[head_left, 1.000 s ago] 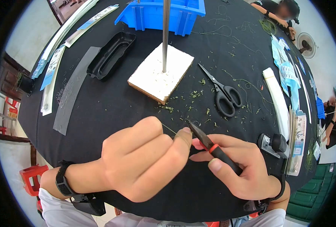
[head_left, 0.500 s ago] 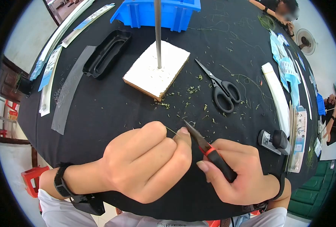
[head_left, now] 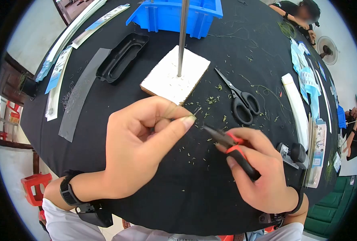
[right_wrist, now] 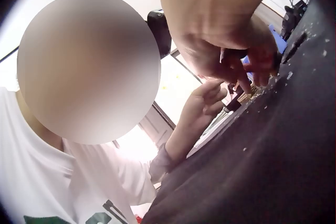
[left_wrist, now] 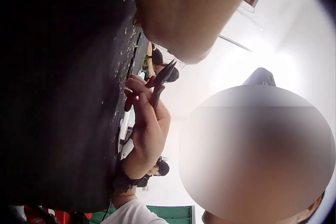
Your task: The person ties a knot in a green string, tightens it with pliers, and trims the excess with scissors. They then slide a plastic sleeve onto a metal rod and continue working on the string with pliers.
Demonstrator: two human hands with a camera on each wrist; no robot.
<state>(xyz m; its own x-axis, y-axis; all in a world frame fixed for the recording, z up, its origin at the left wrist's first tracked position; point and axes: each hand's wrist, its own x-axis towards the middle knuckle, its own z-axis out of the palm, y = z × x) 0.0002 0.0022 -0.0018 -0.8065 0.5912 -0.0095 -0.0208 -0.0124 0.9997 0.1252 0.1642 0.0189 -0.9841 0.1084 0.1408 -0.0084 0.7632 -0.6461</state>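
Between thumb and index finger, my left hand [head_left: 136, 150] pinches a small fish hook [head_left: 197, 110]. Its bright bent end pokes out past the fingertips, and a thin line crosses the index finger; the rest is hidden in the grip. My right hand [head_left: 263, 176] holds needle-nose pliers [head_left: 244, 160] with black and red handles, their tip apart from the hook, to its lower right. The left wrist view shows the pliers [left_wrist: 167, 71] raised above the table. In the right wrist view the left hand [right_wrist: 202, 103] is partly covered by the right one.
A white-topped block [head_left: 168, 76] with an upright metal rod [head_left: 182, 40] stands ahead. Scissors [head_left: 242, 102] lie among green scraps. Farther out are a blue bin [head_left: 174, 18], a black tray [head_left: 122, 58], a grey strip [head_left: 82, 96] with small hooks, and several packets [head_left: 317, 148] along the right.
My left hand has turned from knuckles up to thumb side up and lifted forward, bringing the hook's end into sight. The pliers have drawn away from the left fingertips to the right.
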